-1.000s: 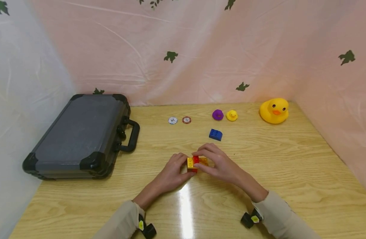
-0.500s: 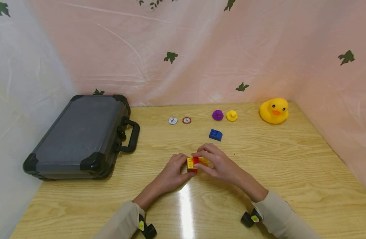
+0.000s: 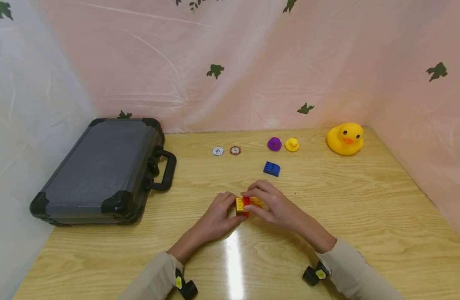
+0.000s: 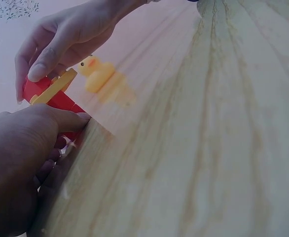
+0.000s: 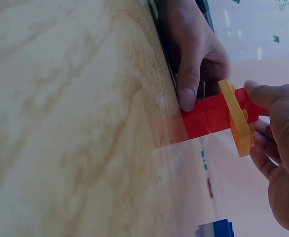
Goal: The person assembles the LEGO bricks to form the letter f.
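A: What's at the left of the frame?

B: A grey case point(image 3: 98, 166) lies flat on the surface point(image 3: 365, 208), its black handle point(image 3: 169, 171) towards the right.

A: And next?

B: The left hand point(image 3: 216, 216), lower middle of the frame. Its thumb and fingers grip the lower red bricks point(image 5: 196, 121) of a small block stack point(image 3: 240, 205). Farther back, a pale chip point(image 3: 217, 151) and a red chip point(image 3: 235, 150) lie side by side, just apart.

A: Where exactly is the stack?

B: A little below and right of the frame's centre, between the hands. A yellow plate point(image 5: 236, 118) sits across the lower bricks, with a red top brick point(image 5: 253, 107) on it.

A: The right hand point(image 3: 272, 204)?

B: It pinches that top brick, so both hands are clamped on one stack.

A: Anything beyond?

B: A blue brick point(image 3: 272, 168) near the right hand; farther back, a purple toy point(image 3: 274, 144) beside a small yellow duck point(image 3: 292, 145). A big yellow duck point(image 3: 344, 141) sits at upper right, well apart.
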{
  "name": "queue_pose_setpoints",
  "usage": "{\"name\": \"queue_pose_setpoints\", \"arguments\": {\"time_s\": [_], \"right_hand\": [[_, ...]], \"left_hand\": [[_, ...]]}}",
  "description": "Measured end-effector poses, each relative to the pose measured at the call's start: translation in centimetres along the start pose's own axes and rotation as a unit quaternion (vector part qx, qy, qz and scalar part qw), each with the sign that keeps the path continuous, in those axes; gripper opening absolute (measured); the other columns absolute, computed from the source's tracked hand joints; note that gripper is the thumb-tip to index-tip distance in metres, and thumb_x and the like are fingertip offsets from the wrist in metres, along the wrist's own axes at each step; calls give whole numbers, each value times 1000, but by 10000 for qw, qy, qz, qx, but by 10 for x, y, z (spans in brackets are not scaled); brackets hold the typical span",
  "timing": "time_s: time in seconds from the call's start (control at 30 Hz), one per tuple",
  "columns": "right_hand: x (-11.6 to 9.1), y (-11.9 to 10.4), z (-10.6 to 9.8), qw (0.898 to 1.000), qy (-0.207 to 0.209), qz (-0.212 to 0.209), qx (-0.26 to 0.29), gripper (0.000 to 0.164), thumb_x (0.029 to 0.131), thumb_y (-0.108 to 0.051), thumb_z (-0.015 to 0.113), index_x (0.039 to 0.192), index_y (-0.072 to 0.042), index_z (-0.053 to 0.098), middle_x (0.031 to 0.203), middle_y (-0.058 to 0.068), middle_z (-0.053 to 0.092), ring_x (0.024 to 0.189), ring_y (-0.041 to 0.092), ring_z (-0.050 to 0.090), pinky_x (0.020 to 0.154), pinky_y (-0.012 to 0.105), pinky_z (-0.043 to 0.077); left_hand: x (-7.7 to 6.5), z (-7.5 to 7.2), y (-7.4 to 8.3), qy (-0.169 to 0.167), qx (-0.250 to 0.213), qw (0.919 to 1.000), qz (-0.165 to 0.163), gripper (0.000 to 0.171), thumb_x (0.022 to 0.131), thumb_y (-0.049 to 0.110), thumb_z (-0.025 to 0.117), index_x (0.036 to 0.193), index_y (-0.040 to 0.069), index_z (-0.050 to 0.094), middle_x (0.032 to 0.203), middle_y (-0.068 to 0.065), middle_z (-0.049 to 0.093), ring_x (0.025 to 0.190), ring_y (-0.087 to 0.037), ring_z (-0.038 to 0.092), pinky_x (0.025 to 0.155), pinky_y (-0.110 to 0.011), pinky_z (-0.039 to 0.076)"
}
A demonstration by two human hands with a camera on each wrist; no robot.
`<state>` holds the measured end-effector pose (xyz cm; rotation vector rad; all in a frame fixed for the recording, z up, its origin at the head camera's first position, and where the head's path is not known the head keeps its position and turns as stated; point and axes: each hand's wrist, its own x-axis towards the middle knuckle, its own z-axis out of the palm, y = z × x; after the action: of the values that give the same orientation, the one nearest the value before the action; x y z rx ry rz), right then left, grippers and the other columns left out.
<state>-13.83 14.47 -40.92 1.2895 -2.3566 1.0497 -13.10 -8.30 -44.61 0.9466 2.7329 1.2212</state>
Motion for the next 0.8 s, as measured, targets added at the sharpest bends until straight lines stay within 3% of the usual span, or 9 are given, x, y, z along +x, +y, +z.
{"name": "queue_pose_setpoints", "arguments": {"time_s": [0.63,0.8], "right_hand": [[-4,4,1,10000,16,-7,89,34,86,0,82,118,0,71,116,8,60,108,24,57,91,34,53],[-4,3,1,9997,-44,178,139,33,88,-2,81,119,0,71,117,7,60,110,23,57,93,34,53]], "left_hand": [[1,2,-1,25,48,10000,32,36,93,25,81,118,6,65,114,-3,62,105,-21,52,87,-40,46],[1,1,-1,14,50,10000,20,37,92,25,81,119,5,66,115,-4,63,104,-21,53,87,-40,47]]}}
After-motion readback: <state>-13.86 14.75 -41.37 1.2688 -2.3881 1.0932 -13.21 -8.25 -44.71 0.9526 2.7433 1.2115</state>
